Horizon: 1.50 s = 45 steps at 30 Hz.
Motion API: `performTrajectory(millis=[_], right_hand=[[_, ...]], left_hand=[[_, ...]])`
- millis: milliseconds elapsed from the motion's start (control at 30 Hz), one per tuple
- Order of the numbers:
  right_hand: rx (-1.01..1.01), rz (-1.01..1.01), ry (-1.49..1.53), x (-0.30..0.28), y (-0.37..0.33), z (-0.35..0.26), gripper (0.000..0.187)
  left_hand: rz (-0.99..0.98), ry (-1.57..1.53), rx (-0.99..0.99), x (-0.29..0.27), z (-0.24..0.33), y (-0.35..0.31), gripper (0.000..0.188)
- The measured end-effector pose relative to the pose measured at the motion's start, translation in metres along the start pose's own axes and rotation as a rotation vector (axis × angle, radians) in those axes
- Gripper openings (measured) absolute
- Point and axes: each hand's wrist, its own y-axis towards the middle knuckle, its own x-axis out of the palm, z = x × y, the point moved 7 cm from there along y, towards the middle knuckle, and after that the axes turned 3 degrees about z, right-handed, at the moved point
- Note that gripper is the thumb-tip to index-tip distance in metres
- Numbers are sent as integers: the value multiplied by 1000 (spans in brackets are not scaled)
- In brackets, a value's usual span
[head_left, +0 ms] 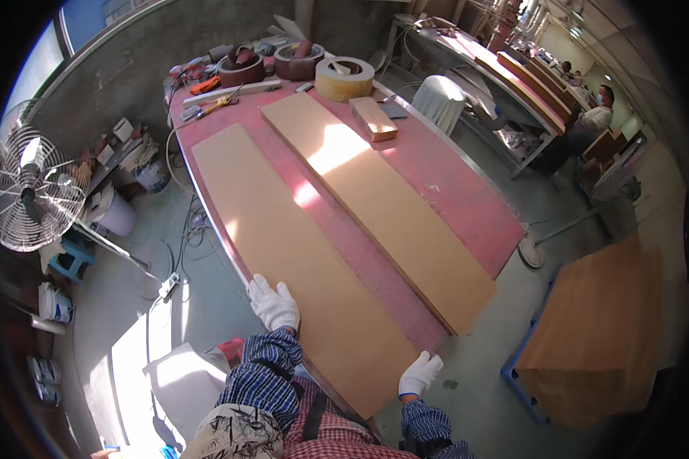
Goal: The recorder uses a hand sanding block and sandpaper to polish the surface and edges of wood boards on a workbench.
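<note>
a: where is the left board (298, 252) being supported?

b: it is being borne by the red table (459, 199), from upper left to lower centre of the frame.

a: how are the hands being placed?

b: the left hand (275, 307) is being rested on its left edge, fingers outstretched, unclenched; the right hand (420, 375) is being held at its lower-right corner. whether that corner is being pinched cannot be told.

a: how is good handling being judged?

b: with so long a board, pressure should be being spread evenly, and the right board (390, 214) should be being left unknocked.

a: is any writing being shown?

b: marks are being shown on a white bucket (52, 304), far left, too small to be read.
</note>
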Motion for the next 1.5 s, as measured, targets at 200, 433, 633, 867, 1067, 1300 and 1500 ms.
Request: performTrajectory(millis=[200,433,633,867,1067,1300,1500], right_hand=[[-68,6,-4,13,-15,-9,34],[-2,-60,13,2,-8,1,38],[-37,-23,30,5,-13,-7,38],[-47,-31,28,3,-16,-7,37],[-66,-48,55,9,-10,-2,38],[-87,-8,34,6,-11,-4,36],[-83,15,45,8,-16,0,36]], left_hand=[[-26,-7,-67,-10,-33,9,63],[-54,11,-13,11,-18,0,63],[-21,38,-15,9,-23,9,63],[-29,32,-16,16,-31,10,63],[-11,48,-4,25,-34,10,63],[1,28,-14,16,-28,6,62],[4,45,4,21,-35,10,63]])
